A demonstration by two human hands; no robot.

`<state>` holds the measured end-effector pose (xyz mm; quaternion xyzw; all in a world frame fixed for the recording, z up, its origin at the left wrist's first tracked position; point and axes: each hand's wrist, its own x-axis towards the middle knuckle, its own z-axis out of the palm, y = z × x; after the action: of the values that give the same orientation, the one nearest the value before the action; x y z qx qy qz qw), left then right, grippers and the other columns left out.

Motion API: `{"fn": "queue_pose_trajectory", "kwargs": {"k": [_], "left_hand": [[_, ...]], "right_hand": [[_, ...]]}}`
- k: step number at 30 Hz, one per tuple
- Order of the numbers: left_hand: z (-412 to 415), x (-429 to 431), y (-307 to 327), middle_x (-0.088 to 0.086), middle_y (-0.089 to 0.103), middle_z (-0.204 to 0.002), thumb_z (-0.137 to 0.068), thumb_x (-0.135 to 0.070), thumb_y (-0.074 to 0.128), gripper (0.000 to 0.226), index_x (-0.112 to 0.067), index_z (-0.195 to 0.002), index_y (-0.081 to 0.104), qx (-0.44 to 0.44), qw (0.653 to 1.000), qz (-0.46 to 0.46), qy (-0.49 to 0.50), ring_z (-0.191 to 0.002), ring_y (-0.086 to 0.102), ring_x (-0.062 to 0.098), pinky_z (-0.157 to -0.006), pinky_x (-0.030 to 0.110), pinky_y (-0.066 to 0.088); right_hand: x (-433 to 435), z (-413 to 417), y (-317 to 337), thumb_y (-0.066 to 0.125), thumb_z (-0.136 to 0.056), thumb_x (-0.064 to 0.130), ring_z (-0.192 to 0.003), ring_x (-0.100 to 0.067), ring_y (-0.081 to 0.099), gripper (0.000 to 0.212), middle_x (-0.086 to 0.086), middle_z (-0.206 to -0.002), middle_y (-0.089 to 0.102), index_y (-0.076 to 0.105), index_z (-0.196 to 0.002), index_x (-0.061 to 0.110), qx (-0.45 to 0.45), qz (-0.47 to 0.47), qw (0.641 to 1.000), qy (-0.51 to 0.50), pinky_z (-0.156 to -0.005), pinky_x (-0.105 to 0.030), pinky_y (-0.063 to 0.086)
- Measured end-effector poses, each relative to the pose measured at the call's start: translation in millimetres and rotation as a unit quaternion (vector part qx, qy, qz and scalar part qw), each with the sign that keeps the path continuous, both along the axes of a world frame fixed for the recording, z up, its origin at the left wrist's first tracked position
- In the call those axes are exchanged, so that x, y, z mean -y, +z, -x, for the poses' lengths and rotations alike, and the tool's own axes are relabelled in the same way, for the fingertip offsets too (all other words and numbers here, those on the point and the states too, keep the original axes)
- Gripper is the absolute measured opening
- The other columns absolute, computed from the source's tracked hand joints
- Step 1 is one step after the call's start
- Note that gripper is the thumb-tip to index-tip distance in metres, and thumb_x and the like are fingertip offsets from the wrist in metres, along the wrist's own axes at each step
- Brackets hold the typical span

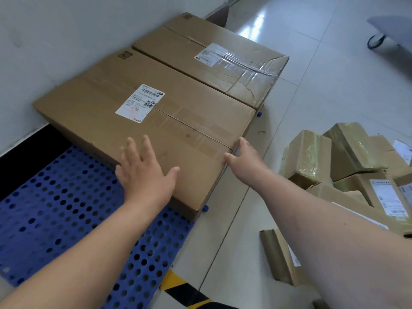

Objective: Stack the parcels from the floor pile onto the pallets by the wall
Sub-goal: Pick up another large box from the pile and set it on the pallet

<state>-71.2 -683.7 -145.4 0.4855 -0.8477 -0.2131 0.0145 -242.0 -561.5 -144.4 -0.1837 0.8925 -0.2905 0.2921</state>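
Parcel: big flat brown cardboard parcel (142, 121) with a white label, lying on the blue plastic pallet with holes (55, 208) by the wall.
Left hand (145, 172): flat, fingers spread, on its top.
Right hand (240, 157): holds its right edge.
Edges: far side touches a second flat brown parcel (211, 63).
Room: bare pallet on the near side.

Plain white wall (55, 41), glossy pale floor tiles (323, 74) reflecting light, yellow-black hazard tape (178, 288), castor wheel (376, 41) at far right
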Motion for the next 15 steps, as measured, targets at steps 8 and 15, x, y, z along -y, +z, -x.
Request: {"fn": "queue_pose_trajectory", "kwargs": {"k": [8, 15], "left_hand": [[78.0, -9.4, 37.1, 0.007, 0.007, -0.165, -0.091, -0.066, 0.043, 0.086, -0.023, -0.157, 0.007, 0.052, 0.94, 0.147, -0.304, -0.152, 0.001, 0.025, -0.119, 0.052, -0.006], [165.7, -75.8, 55.1, 0.006, 0.014, -0.164, -0.086, -0.069, 0.05, 0.09, -0.024, -0.156, 0.016, 0.003, 0.884, 0.175, -0.433, -0.152, 0.006, 0.024, -0.12, 0.05, -0.001]], "right_hand": [[-67.6, 24.3, 27.7, 0.052, -0.1, 0.034, -0.149, -0.024, 0.019, 0.066, -0.004, -0.163, 0.017, 0.021, -0.156, 0.019, -0.19, -0.121, 0.969, 0.106, -0.12, -0.041, 0.022], [-189.8, 53.8, 68.5, 0.056, -0.097, 0.036, -0.145, -0.029, 0.026, 0.066, -0.005, -0.162, 0.021, 0.027, -0.154, 0.019, -0.244, -0.23, 0.942, 0.025, -0.118, -0.042, 0.023]]}}
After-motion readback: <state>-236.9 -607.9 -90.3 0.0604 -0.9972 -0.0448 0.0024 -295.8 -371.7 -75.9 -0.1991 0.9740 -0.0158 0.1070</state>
